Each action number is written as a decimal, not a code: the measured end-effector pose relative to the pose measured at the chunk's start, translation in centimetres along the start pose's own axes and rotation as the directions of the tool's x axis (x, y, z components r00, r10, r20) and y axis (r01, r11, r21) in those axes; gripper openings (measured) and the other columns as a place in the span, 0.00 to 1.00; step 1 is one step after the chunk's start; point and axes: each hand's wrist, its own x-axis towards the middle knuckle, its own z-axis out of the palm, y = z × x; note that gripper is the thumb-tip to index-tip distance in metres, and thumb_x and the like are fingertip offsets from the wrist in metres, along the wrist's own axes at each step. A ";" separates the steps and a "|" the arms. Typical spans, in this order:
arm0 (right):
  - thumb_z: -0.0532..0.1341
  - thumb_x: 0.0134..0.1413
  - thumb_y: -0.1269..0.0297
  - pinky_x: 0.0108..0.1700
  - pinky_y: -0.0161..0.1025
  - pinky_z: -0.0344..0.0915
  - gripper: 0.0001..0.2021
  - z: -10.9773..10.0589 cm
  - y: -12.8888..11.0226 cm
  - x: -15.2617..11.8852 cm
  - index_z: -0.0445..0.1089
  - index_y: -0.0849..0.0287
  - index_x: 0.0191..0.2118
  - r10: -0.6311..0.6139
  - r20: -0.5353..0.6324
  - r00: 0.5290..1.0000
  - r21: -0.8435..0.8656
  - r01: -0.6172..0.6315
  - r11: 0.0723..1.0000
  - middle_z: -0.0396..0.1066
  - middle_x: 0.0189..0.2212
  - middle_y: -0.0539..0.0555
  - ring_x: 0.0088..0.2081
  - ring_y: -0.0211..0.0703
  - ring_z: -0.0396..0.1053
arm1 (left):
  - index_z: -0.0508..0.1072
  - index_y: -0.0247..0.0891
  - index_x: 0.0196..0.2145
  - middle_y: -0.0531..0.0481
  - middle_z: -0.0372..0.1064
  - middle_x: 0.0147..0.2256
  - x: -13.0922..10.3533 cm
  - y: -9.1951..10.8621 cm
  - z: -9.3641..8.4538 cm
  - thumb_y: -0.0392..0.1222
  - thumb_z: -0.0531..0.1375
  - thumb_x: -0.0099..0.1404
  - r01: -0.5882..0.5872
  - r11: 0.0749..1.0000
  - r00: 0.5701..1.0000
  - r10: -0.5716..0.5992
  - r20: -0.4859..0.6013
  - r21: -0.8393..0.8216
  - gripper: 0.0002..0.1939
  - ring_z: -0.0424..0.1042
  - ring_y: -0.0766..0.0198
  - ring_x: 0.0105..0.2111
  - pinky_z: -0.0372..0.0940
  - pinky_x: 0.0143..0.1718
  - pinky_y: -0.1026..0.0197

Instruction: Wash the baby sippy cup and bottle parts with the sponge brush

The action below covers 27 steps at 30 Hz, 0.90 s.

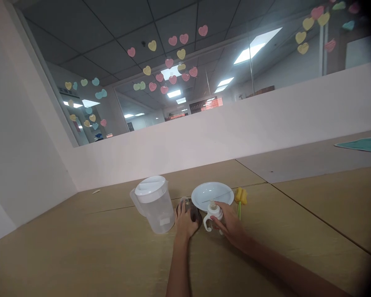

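Note:
A clear pitcher with a white lid (159,208) stands upright on the table, left of my hands. My left hand (185,220) is closed around a dark, partly see-through object (196,212) whose shape is mostly hidden. To its right, my right hand (230,225) grips a baby bottle (214,210) with a white collar, white handles and a pale teat pointing up. Just behind the bottle lies a white plate (212,192). Yellow flowers with green stems (241,196) rest at the plate's right side.
The wooden table (80,247) meets a white wall (179,148) at the back. Above it is a window with heart-shaped notes. A teal cloth (363,143) lies at the far right, and a small pale piece (96,191) at the back left.

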 end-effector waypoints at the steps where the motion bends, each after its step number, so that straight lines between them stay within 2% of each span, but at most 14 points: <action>1: 0.54 0.56 0.56 0.47 0.48 0.65 0.18 0.0 -0.1 0.0 0.62 0.57 0.51 -0.001 0.003 1.000 -0.001 0.001 1.000 0.70 0.45 0.59 0.46 0.51 0.67 | 0.71 0.41 0.46 0.45 0.51 0.61 -0.1 0.0 -0.1 0.44 0.60 0.52 -0.006 1.000 1.000 0.006 -0.014 0.007 0.22 0.46 0.48 0.61 0.39 0.61 0.44; 4: 0.55 0.56 0.56 0.47 0.47 0.65 0.18 0.0 -0.1 0.0 0.63 0.57 0.50 -0.003 -0.009 1.000 -0.009 0.003 1.000 0.70 0.44 0.58 0.46 0.50 0.68 | 0.72 0.41 0.44 0.44 0.55 0.58 -0.3 0.2 -0.4 0.44 0.60 0.51 -0.025 0.999 0.997 0.026 -0.068 0.024 0.20 0.51 0.49 0.59 0.39 0.62 0.46; 9: 0.55 0.55 0.57 0.47 0.45 0.65 0.17 0.1 0.0 0.0 0.62 0.56 0.50 -0.015 -0.037 0.999 -0.029 0.014 0.999 0.70 0.44 0.57 0.46 0.48 0.68 | 0.71 0.40 0.42 0.45 0.51 0.61 -0.4 0.4 -0.7 0.43 0.58 0.53 -0.021 1.000 0.999 0.020 -0.042 -0.009 0.17 0.48 0.49 0.60 0.41 0.61 0.45; 12: 0.55 0.56 0.57 0.47 0.45 0.65 0.17 0.1 0.0 0.0 0.62 0.56 0.50 -0.016 -0.019 1.000 -0.028 0.016 0.999 0.70 0.44 0.57 0.46 0.49 0.68 | 0.71 0.40 0.40 0.45 0.58 0.56 -0.4 0.6 -1.0 0.41 0.59 0.53 -0.021 1.000 0.996 0.022 -0.088 0.008 0.15 0.53 0.49 0.57 0.43 0.60 0.46; 15: 0.54 0.56 0.57 0.48 0.46 0.65 0.17 0.2 0.1 0.0 0.62 0.57 0.50 -0.015 -0.015 1.000 -0.026 0.015 1.000 0.70 0.44 0.58 0.46 0.49 0.67 | 0.71 0.39 0.37 0.45 0.64 0.48 -0.4 0.9 -1.3 0.37 0.57 0.54 -0.001 1.000 0.989 0.002 -0.145 0.007 0.11 0.59 0.52 0.52 0.49 0.56 0.49; 17: 0.55 0.56 0.57 0.48 0.46 0.64 0.18 0.2 0.2 -0.1 0.62 0.58 0.50 -0.017 -0.019 1.000 -0.026 0.017 1.000 0.70 0.44 0.58 0.46 0.49 0.67 | 0.69 0.37 0.41 0.45 0.65 0.46 -0.3 1.2 -1.3 0.34 0.55 0.56 0.032 0.999 0.982 -0.039 -0.185 -0.037 0.13 0.61 0.54 0.49 0.54 0.53 0.52; 20: 0.55 0.56 0.58 0.48 0.46 0.64 0.17 0.4 0.2 -0.1 0.61 0.57 0.50 -0.017 -0.012 1.000 -0.023 0.017 1.000 0.69 0.45 0.58 0.47 0.49 0.67 | 0.63 0.35 0.50 0.42 0.61 0.51 -0.3 1.5 -0.6 0.32 0.53 0.58 0.040 0.995 0.972 -0.061 -0.228 -0.096 0.21 0.59 0.55 0.53 0.54 0.53 0.55; 24: 0.54 0.56 0.57 0.48 0.47 0.64 0.17 0.3 0.1 -0.1 0.61 0.57 0.50 -0.016 -0.002 1.000 -0.026 0.016 1.000 0.69 0.44 0.58 0.46 0.49 0.67 | 0.59 0.35 0.54 0.38 0.51 0.59 -0.4 1.5 0.4 0.34 0.56 0.56 0.047 0.995 0.986 -0.060 -0.158 -0.083 0.26 0.52 0.50 0.59 0.51 0.57 0.52; 27: 0.55 0.56 0.57 0.47 0.45 0.65 0.17 0.2 0.0 0.0 0.61 0.58 0.50 -0.017 -0.013 1.000 -0.025 0.017 1.000 0.69 0.44 0.58 0.46 0.49 0.67 | 0.62 0.36 0.50 0.38 0.58 0.54 -0.5 1.6 0.4 0.34 0.56 0.57 0.124 0.984 0.988 -0.135 -0.081 -0.130 0.21 0.61 0.53 0.53 0.57 0.51 0.55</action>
